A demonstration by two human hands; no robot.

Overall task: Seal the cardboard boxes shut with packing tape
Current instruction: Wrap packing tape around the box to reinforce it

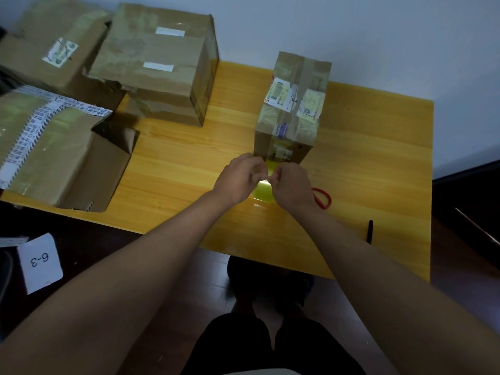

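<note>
Tape (263, 191), yellowish and glossy, lies in the grip of both hands just in front of the small box (293, 109). The left hand (239, 175) and right hand (290, 185) meet over it with fingers curled, each pinching the strip where it runs up toward the box's near face; the rest of the strip, or its roll, shows as a shiny patch under the knuckles, and I cannot tell which. That small box stands upright on the wooden counter (378, 147), brown cardboard banded with clear tape and patched with white and pale-yellow labels. Red scissor handles (323, 197) peek out just right of the right hand, flat on the counter. A black pen (369, 231) lies near the counter's front edge. Off to the left sit three bigger cartons: a taped cube (159, 63), a crumpled one behind it (54, 47), and a nearer one (54, 150) edged in printed white tape, its side flap bent open. A white card marked 6-3 (40, 262) rests lower left.
</note>
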